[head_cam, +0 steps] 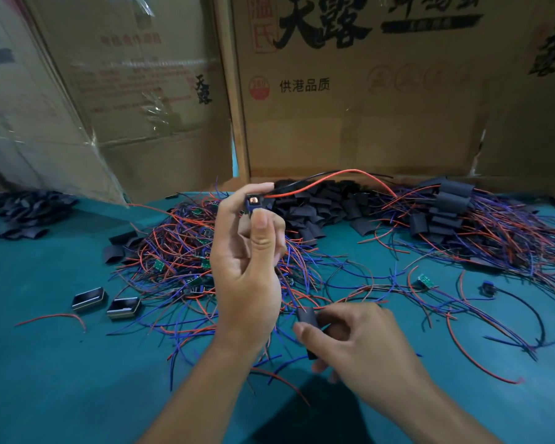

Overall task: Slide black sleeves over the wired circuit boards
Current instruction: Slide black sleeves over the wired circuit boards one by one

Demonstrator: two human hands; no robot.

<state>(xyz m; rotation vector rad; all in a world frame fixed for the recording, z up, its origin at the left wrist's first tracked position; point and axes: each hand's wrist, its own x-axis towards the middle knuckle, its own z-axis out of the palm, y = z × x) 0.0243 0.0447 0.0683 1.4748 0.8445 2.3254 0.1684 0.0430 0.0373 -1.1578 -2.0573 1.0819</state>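
**Bench stock and items in hand**

Teal work surface, backed by upright cardboard boxes printed with Chinese characters.

- Left hand: raised above the bench, thumb and forefinger pinching a small wired circuit board. Its red and black leads arc away to the right toward the far pile.
- Right hand: low and near the bench, fingers curled round one black sleeve; sleeve and board are well apart.
- Loose black sleeves, heap: at the back, just before the boxes. A smaller heap lies far left.
- Tangle of red and blue wires with green boards: centre, behind the left hand.
- Sleeved, finished-looking units: stacked on wires at right.
- Two small open metal tins: left of centre, side by side.
- One green board: lying alone at right.
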